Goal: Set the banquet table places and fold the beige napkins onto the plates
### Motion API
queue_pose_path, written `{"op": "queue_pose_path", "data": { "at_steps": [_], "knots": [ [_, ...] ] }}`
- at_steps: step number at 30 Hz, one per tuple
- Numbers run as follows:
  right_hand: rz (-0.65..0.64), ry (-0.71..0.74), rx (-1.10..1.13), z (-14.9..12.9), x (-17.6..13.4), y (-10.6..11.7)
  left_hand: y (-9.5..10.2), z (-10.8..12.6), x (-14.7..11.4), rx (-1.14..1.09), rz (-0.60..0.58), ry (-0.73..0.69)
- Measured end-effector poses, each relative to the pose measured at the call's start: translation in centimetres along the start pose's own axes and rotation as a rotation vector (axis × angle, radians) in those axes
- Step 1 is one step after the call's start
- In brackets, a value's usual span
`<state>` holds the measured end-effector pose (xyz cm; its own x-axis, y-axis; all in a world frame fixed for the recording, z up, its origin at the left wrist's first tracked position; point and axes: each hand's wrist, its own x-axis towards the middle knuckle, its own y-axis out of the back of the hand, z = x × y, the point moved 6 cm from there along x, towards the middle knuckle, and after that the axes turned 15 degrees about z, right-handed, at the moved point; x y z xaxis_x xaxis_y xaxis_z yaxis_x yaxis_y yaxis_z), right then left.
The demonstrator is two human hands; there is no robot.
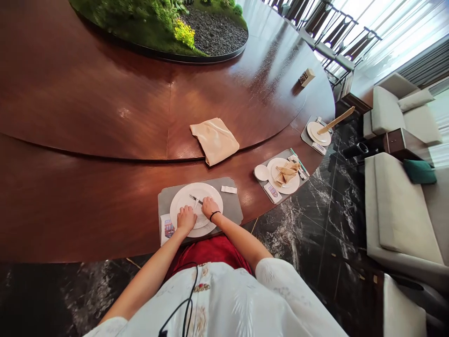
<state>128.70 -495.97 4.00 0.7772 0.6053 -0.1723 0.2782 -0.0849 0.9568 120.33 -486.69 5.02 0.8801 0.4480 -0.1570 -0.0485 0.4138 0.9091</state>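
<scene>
A white plate (178, 199) lies on a grey placemat (233, 208) at the table's near edge, and both hands are over it. My right hand (210, 207), with a black band at the wrist, is closed around the end of a slim dark utensil (195, 199); its exact kind is too small to tell. My left hand (187, 218) has its fingers curled at the plate's middle. A small white strip (196, 203) shows between the hands, close to the left fingers. What the left fingers hold is hidden.
A folded beige napkin (216, 140) overlaps the turntable's edge (140, 160). A small white packet (229, 189) and a printed packet (167, 228) lie on the placemat. Rightward are a set plate with a folded napkin (287, 173) and another setting (317, 135). A planted centrepiece (140, 28) stands behind.
</scene>
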Motion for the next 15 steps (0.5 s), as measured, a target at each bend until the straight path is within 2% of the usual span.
{"op": "queue_pose_path", "data": {
  "at_steps": [6,11,13,15],
  "knots": [
    [-0.069,-0.134,0.074,-0.3,0.0,-0.2,0.3,-1.5,0.9,-0.166,-0.042,0.077],
    [-0.083,-0.255,0.159,1.9,-0.5,1.3,0.7,-3.4,1.1,-0.423,-0.077,0.226],
    [-0.072,-0.315,0.283,3.2,-1.4,2.4,0.5,-3.1,1.2,-0.544,-0.073,0.289],
    [-0.048,-0.336,0.415,4.3,-2.6,3.6,0.1,-1.4,1.3,-0.653,-0.059,0.329]
  ]
}}
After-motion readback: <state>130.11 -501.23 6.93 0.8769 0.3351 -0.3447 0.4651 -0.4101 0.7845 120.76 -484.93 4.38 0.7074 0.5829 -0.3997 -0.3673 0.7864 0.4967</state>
